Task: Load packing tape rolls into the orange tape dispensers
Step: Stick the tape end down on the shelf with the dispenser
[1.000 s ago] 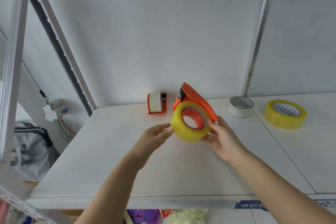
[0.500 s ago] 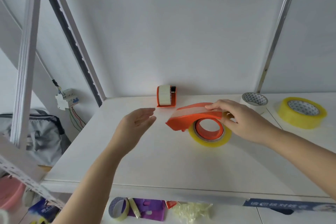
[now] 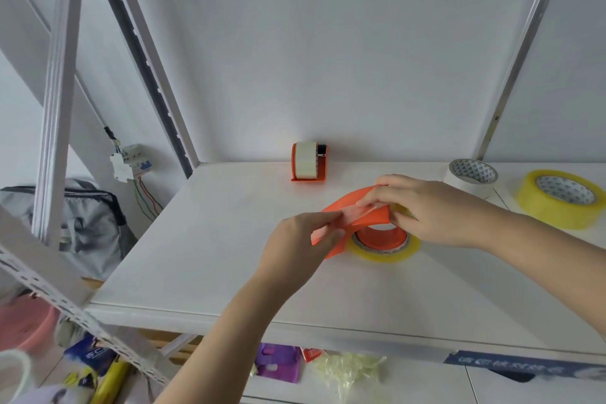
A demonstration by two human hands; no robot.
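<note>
An orange tape dispenser [image 3: 373, 218] lies on its side on the white shelf [image 3: 229, 239], with a clear yellowish tape roll [image 3: 383, 248] seated on its orange hub. My right hand [image 3: 436, 210] presses down on the dispenser's upper part and the roll. My left hand [image 3: 301, 243] pinches the dispenser's front end, where a strip of clear tape lies over the orange guard. A second orange dispenser [image 3: 308, 162], loaded with a roll, stands upright at the back against the wall.
A white tape roll [image 3: 472, 175] and a larger yellow tape roll [image 3: 560, 198] lie at the right of the shelf. Slanted metal rack posts [image 3: 59, 108] stand at the left. Below the shelf are bags and packets [image 3: 278, 362].
My left hand has moved right from open air onto the dispenser's front end and closed on it. My right hand stays on the dispenser, which rests on the shelf.
</note>
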